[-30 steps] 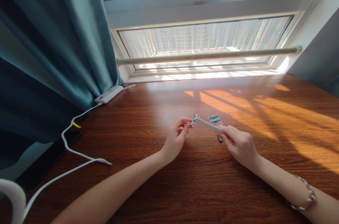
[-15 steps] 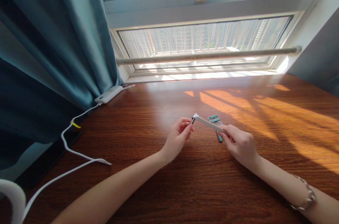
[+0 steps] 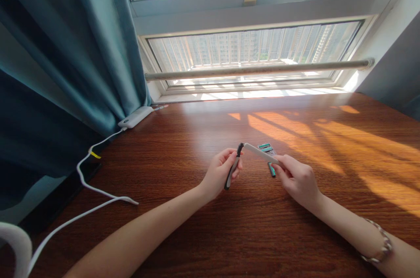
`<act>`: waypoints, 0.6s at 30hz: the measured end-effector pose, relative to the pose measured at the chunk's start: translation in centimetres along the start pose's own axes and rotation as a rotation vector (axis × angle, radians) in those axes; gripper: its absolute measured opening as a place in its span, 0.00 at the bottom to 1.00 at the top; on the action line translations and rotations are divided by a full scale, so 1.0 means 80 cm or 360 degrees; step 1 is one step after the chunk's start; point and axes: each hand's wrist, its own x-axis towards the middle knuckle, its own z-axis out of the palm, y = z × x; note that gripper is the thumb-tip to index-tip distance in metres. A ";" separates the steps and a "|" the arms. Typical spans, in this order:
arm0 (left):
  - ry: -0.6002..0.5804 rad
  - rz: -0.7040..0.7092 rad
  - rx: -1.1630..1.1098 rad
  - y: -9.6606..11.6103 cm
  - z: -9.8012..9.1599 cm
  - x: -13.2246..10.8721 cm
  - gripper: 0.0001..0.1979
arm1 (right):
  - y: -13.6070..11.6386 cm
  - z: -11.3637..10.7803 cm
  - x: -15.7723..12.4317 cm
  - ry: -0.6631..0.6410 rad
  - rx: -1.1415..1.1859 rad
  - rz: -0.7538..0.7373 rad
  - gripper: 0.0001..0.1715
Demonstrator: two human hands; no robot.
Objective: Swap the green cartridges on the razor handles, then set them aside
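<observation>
A slim black and grey razor is pinched between the thumb and fingers of my left hand, its narrow black head pointing up and away. My right hand grips a long white brush by its end, slanting it up to the left. The brush's tip meets or nearly meets the razor's head; I cannot tell whether they touch. Behind the brush, green and black razor cartridges lie in a clear holder on the table. One loose cartridge rests just in front of it, close to my right fingertips.
The brown wooden table runs back to a window with a horizontal rail. At the left, a white power bank with a white cable lies beside a blue-green curtain. Sunlight falls across the table's right side.
The razor in my left hand has turned, so its handle now shows below my fingers. White bristles seen at the brush's tip earlier are now hard to see. My right hand has hardly moved.
</observation>
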 end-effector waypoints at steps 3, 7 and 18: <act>-0.0047 -0.0026 -0.0083 0.002 0.002 -0.001 0.12 | 0.001 0.000 -0.001 -0.0055 -0.0001 -0.0047 0.10; -0.0060 -0.0081 -0.0150 0.004 0.005 -0.003 0.12 | 0.002 0.000 -0.001 -0.0019 -0.0013 0.0032 0.11; -0.0064 -0.0207 -0.0269 0.007 0.002 -0.003 0.14 | 0.004 0.001 0.000 -0.0053 0.0005 0.0079 0.11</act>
